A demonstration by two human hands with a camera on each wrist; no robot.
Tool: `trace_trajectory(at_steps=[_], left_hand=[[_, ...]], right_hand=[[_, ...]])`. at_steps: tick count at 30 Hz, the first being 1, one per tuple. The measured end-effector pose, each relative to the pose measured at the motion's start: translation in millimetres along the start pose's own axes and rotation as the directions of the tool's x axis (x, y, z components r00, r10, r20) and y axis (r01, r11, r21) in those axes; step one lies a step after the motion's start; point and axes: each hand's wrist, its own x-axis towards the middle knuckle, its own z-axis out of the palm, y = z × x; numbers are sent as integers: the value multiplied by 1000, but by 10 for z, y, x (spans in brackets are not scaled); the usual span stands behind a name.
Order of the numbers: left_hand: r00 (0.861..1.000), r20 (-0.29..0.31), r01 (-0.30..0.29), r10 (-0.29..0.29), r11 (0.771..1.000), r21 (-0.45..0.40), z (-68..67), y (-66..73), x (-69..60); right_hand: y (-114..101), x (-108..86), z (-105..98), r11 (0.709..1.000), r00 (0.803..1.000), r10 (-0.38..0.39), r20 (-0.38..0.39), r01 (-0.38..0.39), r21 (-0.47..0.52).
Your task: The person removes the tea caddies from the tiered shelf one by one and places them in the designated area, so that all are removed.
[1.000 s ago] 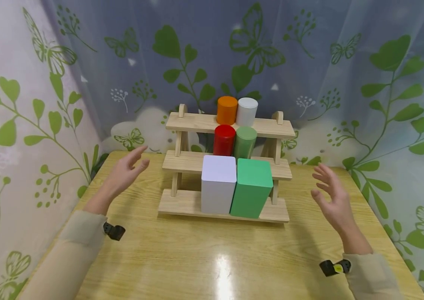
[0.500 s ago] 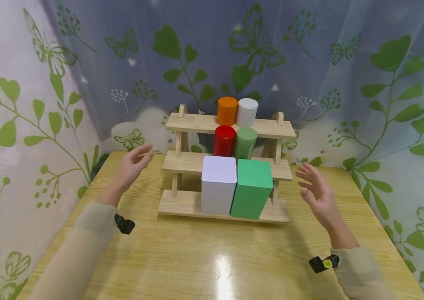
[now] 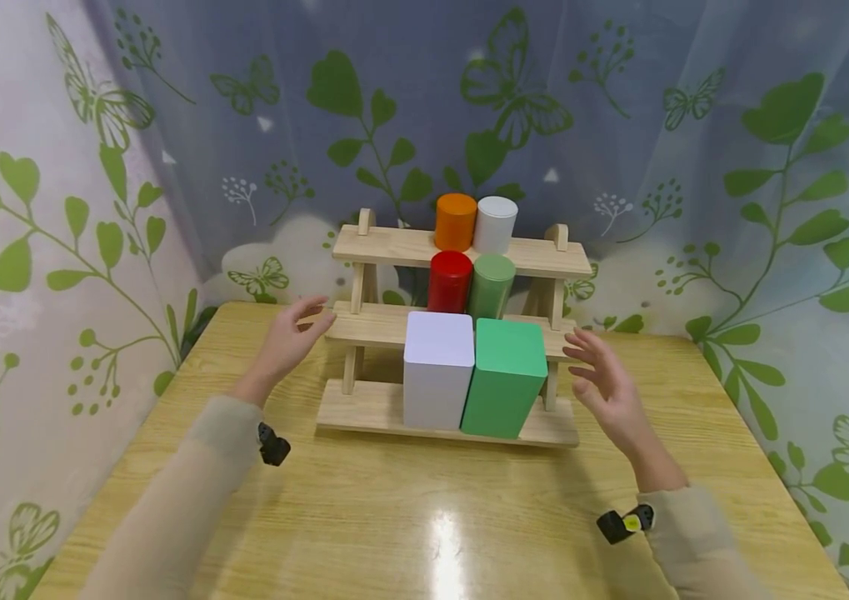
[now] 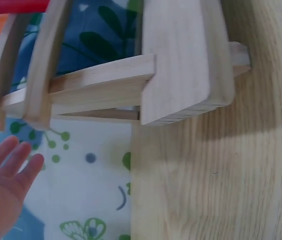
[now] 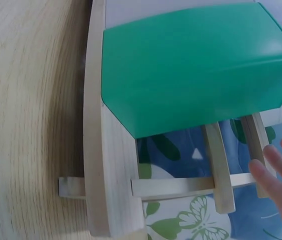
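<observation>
A three-tier wooden shelf rack [image 3: 372,404] stands on the table. On its bottom tier sit a white box [image 3: 437,375] and a green box [image 3: 505,379], side by side. The middle tier bears a red cylinder [image 3: 450,282] and a light green cylinder [image 3: 491,286]; the top tier bears an orange cylinder [image 3: 456,222] and a white cylinder [image 3: 495,225]. My left hand [image 3: 291,340] hovers by the rack's left end, fingers loosely bent, holding nothing. By the right end, nearest the green box, my right hand [image 3: 610,392] is likewise relaxed, with nothing in it.
The wooden table [image 3: 394,517] extends in front of the rack and to both sides. A patterned curtain [image 3: 259,150] hangs right behind the rack, and more of it lines the left and right sides.
Both hands have moved inward toward the rack, the left hand rightward and the right hand leftward. The rack, boxes and cylinders have stayed in place.
</observation>
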Motion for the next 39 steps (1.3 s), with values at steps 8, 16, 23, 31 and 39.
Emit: trace_trajectory(at_steps=[8,16,23,31,39], left_hand=[[994,20,-113,111,984,138,137,-84,37],[909,51,-401,414,833,381,245,-171,39],[824,55,-529,564,730,433,294,-259,40],[693,129,-660,709,552,510,327,-295,58],[592,165,-725,789,431,537,331,-315,55]], right_hand=[[54,33,91,1000,999,22,34,-22,-22],[77,74,167,999,998,37,59,-36,-11],[-42,136,227,999,996,50,71,-48,-25],[-128,169,284,995,992,93,81,-89,-51],[-117,200,311,989,988,137,77,-133,-60]])
